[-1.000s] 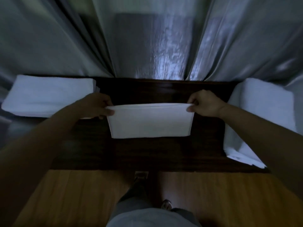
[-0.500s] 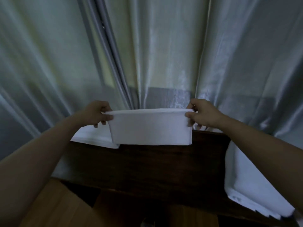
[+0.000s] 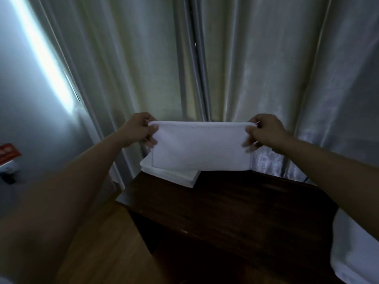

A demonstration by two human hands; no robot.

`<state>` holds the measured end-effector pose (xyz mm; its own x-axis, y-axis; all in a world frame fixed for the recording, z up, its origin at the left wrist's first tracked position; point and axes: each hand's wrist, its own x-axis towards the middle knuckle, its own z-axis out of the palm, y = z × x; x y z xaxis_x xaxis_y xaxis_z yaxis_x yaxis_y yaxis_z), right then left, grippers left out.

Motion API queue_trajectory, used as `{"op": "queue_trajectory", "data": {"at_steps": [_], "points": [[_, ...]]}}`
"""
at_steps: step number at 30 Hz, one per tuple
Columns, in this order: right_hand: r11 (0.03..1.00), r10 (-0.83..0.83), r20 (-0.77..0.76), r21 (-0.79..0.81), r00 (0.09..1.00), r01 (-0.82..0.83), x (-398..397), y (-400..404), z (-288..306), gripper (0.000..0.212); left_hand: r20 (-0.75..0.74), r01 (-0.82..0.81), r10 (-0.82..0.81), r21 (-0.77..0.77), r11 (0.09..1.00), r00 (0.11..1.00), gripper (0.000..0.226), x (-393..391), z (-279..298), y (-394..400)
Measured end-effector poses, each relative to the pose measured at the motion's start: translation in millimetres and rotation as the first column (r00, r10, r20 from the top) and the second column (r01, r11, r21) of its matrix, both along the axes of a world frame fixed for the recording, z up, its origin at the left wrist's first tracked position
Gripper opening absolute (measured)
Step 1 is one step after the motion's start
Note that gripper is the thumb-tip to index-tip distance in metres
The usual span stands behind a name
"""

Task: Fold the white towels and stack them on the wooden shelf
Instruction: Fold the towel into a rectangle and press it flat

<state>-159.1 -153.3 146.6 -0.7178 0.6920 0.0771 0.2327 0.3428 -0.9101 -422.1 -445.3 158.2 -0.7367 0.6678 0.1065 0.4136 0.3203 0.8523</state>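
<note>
A folded white towel (image 3: 201, 146) hangs in the air above the dark wooden shelf (image 3: 235, 206). My left hand (image 3: 138, 131) pinches its upper left corner and my right hand (image 3: 264, 131) pinches its upper right corner. Behind and below it, a stack of folded white towels (image 3: 174, 176) lies on the shelf's far left corner, partly hidden by the held towel. Another white towel (image 3: 354, 249) drapes over the shelf's right end.
Grey curtains (image 3: 225, 68) hang right behind the shelf. A pale wall (image 3: 26, 99) stands at the left with a bright strip of light and a red-and-white object (image 3: 8, 156). Wooden floor (image 3: 102, 253) lies below.
Both hands have lifted the folded towel up off the shelf and carried it toward the left stack. The view has tilted upward and to the left.
</note>
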Motion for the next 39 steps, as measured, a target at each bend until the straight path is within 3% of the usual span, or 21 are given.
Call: {"op": "queue_trajectory", "data": {"at_steps": [4,9,16,18,27,32,39], "points": [[0.998,-0.021,-0.060,-0.068,0.998,0.017,-37.9,-8.5,9.4,0.013,0.067,-0.026,0.022,0.061,0.998,0.998,0.014,-27.6,-4.0,0.6],[0.998,-0.050,-0.085,-0.034,0.995,0.047,-99.7,-8.6,5.1,0.007,0.046,-0.024,0.020,0.095,0.995,0.999,0.016,-101.7,-18.3,14.5],[0.986,-0.133,-0.064,-0.109,0.989,0.125,-201.7,-0.7,-45.8,0.006,0.010,0.112,-0.113,0.081,0.990,0.994,0.009,-244.8,-65.9,39.4],[0.975,-0.179,-0.060,-0.147,0.982,0.169,-229.5,-3.6,-67.1,0.005,0.019,0.126,-0.127,0.067,0.990,0.992,0.018,-281.2,-86.8,45.6],[0.881,-0.348,0.107,-0.303,0.932,0.363,-283.5,-48.2,-167.9,0.017,0.125,0.186,-0.173,-0.100,0.977,0.977,0.013,-356.8,-185.3,43.6],[0.847,-0.339,0.184,-0.368,0.923,0.384,-285.6,-61.5,-192.6,0.004,0.089,0.189,-0.174,-0.214,0.958,0.981,0.012,-361.7,-208.0,35.4],[0.867,-0.295,0.406,-0.267,0.865,0.421,-318.7,-15.9,-230.5,0.011,0.067,0.217,-0.207,-0.291,0.932,0.976,0.009,-387.4,-252.2,72.7]]}}
